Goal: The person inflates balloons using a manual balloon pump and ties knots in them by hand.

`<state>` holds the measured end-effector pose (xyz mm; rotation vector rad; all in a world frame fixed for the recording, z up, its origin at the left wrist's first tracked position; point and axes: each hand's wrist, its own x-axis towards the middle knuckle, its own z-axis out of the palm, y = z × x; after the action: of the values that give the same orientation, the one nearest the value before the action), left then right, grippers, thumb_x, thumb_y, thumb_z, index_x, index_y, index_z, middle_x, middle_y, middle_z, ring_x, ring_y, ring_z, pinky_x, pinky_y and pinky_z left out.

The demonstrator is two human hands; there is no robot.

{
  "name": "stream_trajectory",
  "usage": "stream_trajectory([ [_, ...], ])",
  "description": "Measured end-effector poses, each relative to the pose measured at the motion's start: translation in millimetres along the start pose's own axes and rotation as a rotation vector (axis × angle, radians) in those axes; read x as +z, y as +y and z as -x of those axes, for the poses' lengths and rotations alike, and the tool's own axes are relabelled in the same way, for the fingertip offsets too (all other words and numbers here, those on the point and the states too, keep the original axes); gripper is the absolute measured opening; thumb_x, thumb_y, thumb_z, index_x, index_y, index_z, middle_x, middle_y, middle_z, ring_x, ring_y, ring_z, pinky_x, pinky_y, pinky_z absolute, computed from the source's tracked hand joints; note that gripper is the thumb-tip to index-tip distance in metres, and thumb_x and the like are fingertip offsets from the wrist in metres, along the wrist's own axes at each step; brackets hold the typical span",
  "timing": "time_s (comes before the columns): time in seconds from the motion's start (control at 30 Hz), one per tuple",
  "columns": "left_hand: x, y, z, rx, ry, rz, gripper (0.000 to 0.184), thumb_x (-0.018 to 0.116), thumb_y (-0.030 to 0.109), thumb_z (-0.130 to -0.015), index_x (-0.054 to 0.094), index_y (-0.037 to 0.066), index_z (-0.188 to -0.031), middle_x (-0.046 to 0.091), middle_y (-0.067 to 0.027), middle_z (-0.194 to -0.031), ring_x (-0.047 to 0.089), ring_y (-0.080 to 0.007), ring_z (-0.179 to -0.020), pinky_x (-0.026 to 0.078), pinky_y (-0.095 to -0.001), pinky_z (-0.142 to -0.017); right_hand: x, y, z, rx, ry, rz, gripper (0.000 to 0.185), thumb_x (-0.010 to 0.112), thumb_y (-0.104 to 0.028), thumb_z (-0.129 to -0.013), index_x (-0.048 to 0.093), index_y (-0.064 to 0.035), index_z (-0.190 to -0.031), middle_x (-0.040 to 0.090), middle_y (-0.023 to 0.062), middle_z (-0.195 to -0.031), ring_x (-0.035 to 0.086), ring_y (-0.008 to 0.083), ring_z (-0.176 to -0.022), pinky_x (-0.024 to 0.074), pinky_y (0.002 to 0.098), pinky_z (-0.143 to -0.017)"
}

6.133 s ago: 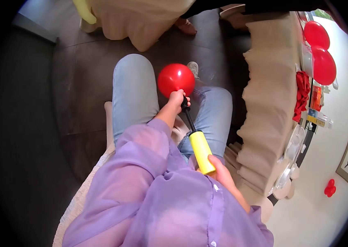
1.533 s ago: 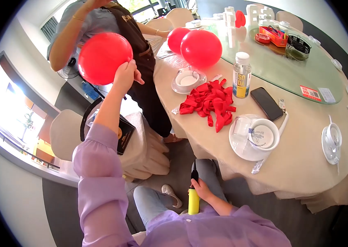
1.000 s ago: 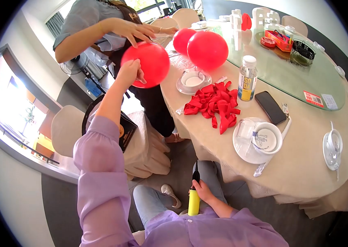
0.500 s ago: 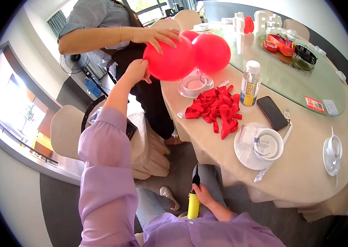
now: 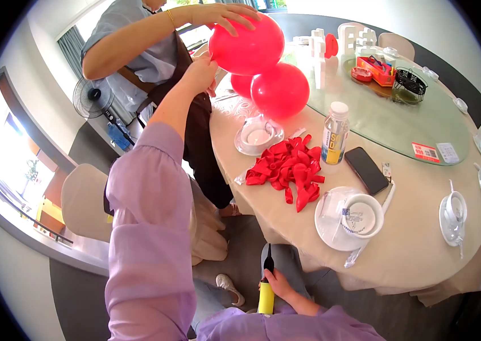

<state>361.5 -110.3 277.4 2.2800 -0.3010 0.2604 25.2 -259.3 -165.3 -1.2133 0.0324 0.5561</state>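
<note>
Stretched out to the far left of the table, my left hand (image 5: 199, 77) is closed at the neck of an inflated red balloon (image 5: 249, 46). Another person's hand (image 5: 226, 15) rests on top of that balloon. Just below it are a second inflated balloon (image 5: 281, 92) and a third balloon (image 5: 241, 85), partly hidden. Low in my lap, my right hand (image 5: 278, 283) is wrapped round a yellow hand balloon pump (image 5: 266, 299) with a black nozzle pointing up. A pile of limp red balloons (image 5: 288, 169) lies on the tablecloth near the table's edge.
By the pile stand a soda bottle (image 5: 335, 133) and a wrapped bowl setting (image 5: 258, 135). A phone (image 5: 366, 170) and a plate with a bowl (image 5: 337, 227) lie closer. A glass turntable (image 5: 377, 126) fills the table's middle. A fan (image 5: 93, 98) stands behind the other person.
My left hand and the held balloon have moved up in view, with the other person's hand still on it. The second balloon now sits lower, beneath it. My right hand keeps the pump.
</note>
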Motion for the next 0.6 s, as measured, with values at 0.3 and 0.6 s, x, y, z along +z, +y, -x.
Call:
stream_trajectory([
  [0.3,13,-11,-22,0.091,-0.071,-0.082,0.035,0.035,0.02,-0.083,0.053,-0.01,-0.079,0.052,-0.0147,-0.05,0.055,-0.0248,-0.04,0.048,-0.0332,-0.041,-3,-2,-1,0.019,0.023,-0.041,0.025,0.041,-0.028,-0.09,0.041,-0.004,-0.083,0.056,0.0106,-0.065,0.058,0.02,-0.055,0.0477,0.0307,-0.052],
  [0.6,14,-19,-17,-0.017,-0.058,-0.072,0.035,0.034,0.019,-0.083,0.052,-0.011,-0.085,0.052,-0.0154,-0.053,0.055,-0.024,-0.042,0.048,-0.0335,-0.042,-5,5,-4,0.029,0.018,-0.035,0.025,0.041,-0.028,-0.09,0.041,-0.0041,-0.083,0.055,0.0103,-0.065,0.058,0.0202,-0.055,0.0479,0.0311,-0.052],
])
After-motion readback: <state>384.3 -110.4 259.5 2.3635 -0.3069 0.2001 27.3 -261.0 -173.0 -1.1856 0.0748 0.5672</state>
